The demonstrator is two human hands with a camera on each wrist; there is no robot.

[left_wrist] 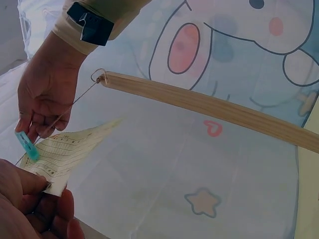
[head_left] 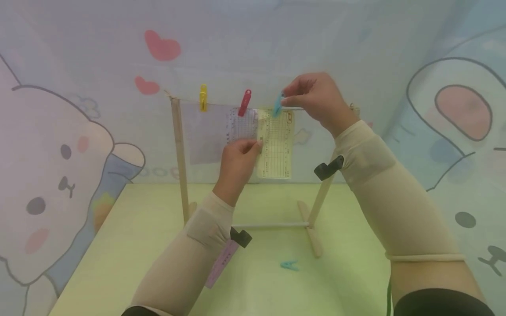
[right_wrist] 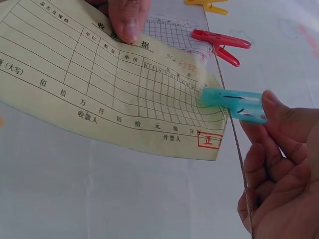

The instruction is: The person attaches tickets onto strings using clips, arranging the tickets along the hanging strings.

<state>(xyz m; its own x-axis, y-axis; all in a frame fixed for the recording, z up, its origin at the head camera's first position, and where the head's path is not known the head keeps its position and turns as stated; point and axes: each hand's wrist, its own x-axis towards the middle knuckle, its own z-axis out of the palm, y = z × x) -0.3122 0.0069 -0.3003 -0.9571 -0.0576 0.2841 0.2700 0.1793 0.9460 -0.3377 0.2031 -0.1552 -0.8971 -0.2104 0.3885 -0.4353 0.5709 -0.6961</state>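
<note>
From where I'm standing, the R hand [head_left: 322,103] is up at the string [right_wrist: 242,169], thumb & forefinger pinching the handle end of a blue clip [right_wrist: 234,103], its other fingers curled in loosely. The clip's nose sits over the top edge of a yellow slip [head_left: 275,149], right where that edge meets the string. The L hand [head_left: 239,162] is lower down, pinching the slip's L edge btwn thumb & fingers. The slip hangs below the string, a bit bowed in the wrist views, printed w/ a ruled grid, Chinese text & a small red box stamp nr one corner. Just L of it, a white slip [head_left: 245,125] w/ its own grid hangs from a red clip [head_left: 244,103], which leans at a tilt. Further L is a yellow clip [head_left: 203,98], approx upright, w/ a pale purple sheet [head_left: 205,138] hanging under it. The string runs btwn two wooden posts, L post [head_left: 180,162] & R post [head_left: 321,199], w/ a white rod [head_left: 272,225] joining them low down. On the yellow-green table [head_left: 336,272], in front of the stand, lies a spare clip [head_left: 290,265], also blue; a purple strip [head_left: 221,265] lies nr the L forearm, partly hidden by it. Cartoon animals & red hearts [head_left: 162,46] cover the backdrop [head_left: 284,48].
</note>
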